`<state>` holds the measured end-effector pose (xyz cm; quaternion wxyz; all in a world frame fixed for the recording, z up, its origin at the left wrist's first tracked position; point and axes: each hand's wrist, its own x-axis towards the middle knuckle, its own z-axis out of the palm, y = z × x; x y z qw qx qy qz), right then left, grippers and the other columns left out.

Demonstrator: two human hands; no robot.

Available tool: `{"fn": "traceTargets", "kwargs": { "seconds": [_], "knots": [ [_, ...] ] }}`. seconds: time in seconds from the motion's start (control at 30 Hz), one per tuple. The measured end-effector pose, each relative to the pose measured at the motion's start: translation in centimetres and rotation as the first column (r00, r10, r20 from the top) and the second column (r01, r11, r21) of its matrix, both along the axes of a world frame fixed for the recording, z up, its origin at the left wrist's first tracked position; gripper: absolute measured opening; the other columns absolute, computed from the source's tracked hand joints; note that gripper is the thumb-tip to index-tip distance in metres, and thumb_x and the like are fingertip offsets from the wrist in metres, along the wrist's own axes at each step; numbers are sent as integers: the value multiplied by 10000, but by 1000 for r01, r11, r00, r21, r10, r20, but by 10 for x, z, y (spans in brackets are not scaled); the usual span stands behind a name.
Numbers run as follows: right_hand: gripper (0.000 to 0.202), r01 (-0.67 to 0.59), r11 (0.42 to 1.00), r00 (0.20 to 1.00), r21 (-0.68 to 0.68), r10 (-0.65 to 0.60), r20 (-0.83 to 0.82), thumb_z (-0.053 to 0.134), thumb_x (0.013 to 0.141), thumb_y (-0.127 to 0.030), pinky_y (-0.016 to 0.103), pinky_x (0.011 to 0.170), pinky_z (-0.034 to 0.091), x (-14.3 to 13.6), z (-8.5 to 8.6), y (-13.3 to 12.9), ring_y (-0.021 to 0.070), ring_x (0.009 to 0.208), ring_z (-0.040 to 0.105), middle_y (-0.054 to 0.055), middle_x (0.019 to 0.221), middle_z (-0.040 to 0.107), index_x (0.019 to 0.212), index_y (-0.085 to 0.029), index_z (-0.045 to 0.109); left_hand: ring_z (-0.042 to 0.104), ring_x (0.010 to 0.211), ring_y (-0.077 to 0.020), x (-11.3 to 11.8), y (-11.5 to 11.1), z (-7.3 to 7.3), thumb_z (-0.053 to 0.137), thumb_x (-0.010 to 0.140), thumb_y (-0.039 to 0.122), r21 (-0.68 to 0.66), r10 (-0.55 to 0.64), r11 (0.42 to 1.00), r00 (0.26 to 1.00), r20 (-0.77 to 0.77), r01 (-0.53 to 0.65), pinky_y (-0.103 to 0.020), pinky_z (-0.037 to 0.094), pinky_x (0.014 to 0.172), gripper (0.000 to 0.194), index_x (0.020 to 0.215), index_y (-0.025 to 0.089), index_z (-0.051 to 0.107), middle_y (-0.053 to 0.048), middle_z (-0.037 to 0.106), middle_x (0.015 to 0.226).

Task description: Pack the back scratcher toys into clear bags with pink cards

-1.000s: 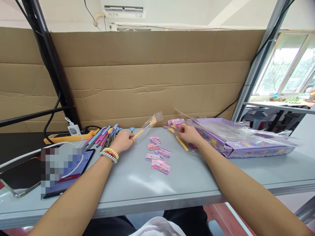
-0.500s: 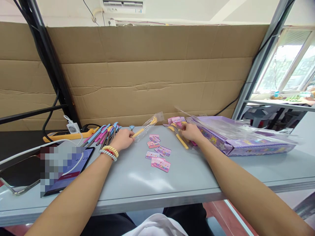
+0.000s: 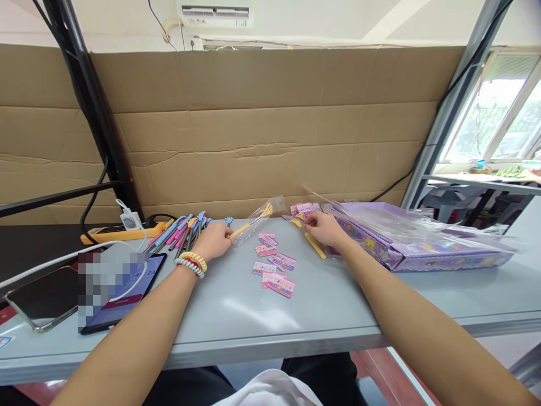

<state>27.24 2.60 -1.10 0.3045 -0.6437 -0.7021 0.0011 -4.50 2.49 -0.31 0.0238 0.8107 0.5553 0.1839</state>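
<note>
In the head view my left hand grips the handle end of a yellow back scratcher inside a clear plastic sleeve, its claw end pointing to the right. My right hand is closed at another bagged yellow back scratcher, which lies on the table beside the purple box; the fingertips are partly hidden. Several small pink and purple cards lie between my hands. Left of my left hand is a pile of loose back scratchers with blue, pink and yellow handles.
A purple box with clear plastic sleeves on top stands at the right. More pink cards lie behind my right hand. At the left are a tablet, a phone, a white cable and a yellow power strip. Cardboard closes the back.
The view has shifted slightly. Both hands keep almost the same place, and the fingers of my right hand have shifted a little at the bagged back scratcher.
</note>
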Motion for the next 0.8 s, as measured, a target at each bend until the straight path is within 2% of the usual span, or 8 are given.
{"fn": "traceTargets", "kwargs": {
  "seconds": [0.2, 0.37, 0.47, 0.57, 0.63, 0.7, 0.8],
  "knots": [
    [94, 19, 997, 996, -74, -13, 89, 556, 704, -247, 245, 605, 353, 1, -1, 1, 167, 733, 557, 50, 807, 651, 762, -178, 584, 542, 662, -196, 1, -3, 2, 471, 709, 244, -5, -7, 1000, 1000, -18, 7, -271, 330, 595, 258, 790, 218, 715, -51, 645, 688],
    [188, 88, 991, 984, -99, -71, 161, 562, 697, -260, 270, 621, 360, 2, 1, 0, 200, 780, 568, 86, 866, 655, 854, -170, 613, 553, 685, -195, 2, -4, 3, 472, 708, 232, -8, 6, 1000, 1000, -20, -6, -268, 339, 608, 271, 822, 227, 718, -50, 652, 721],
    [286, 152, 974, 968, -168, -113, 223, 587, 693, -335, 309, 685, 379, 1, 1, 0, 268, 918, 549, 119, 918, 653, 920, -169, 637, 551, 676, -186, 2, -5, 4, 473, 708, 232, -24, 7, 1000, 1000, -23, -8, -265, 339, 595, 279, 844, 230, 717, -40, 645, 703],
    [359, 202, 949, 950, -240, -131, 283, 599, 690, -422, 375, 767, 382, -1, 2, -1, 350, 1089, 458, 140, 1001, 637, 953, -186, 658, 545, 662, -181, 2, -5, 4, 479, 708, 238, -26, 18, 999, 999, -40, -19, -265, 332, 574, 247, 801, 226, 708, -33, 633, 673],
    [379, 207, 945, 945, -255, -125, 303, 598, 694, -438, 408, 802, 374, -3, 2, -3, 373, 1132, 419, 145, 1052, 623, 974, -189, 660, 548, 667, -182, 2, -5, 4, 479, 708, 240, -20, 24, 999, 999, -46, -25, -266, 329, 566, 233, 780, 224, 700, -33, 636, 685],
    [387, 166, 961, 950, -223, -95, 297, 596, 702, -423, 403, 813, 371, -7, 4, -7, 359, 1128, 428, 143, 1078, 614, 999, -181, 650, 554, 679, -186, 3, -5, 3, 480, 705, 240, -16, 29, 999, 998, -48, -29, -268, 329, 565, 231, 783, 223, 697, -37, 646, 715],
    [305, -46, 974, 976, -220, 91, 198, 574, 731, -393, 320, 759, 391, -18, 9, -15, 257, 963, 541, 108, 992, 643, 916, -162, 646, 556, 679, -188, 3, -4, 3, 483, 705, 245, -10, 30, 999, 998, -52, -30, -271, 331, 567, 230, 783, 217, 697, -44, 650, 726]
  ]
}}
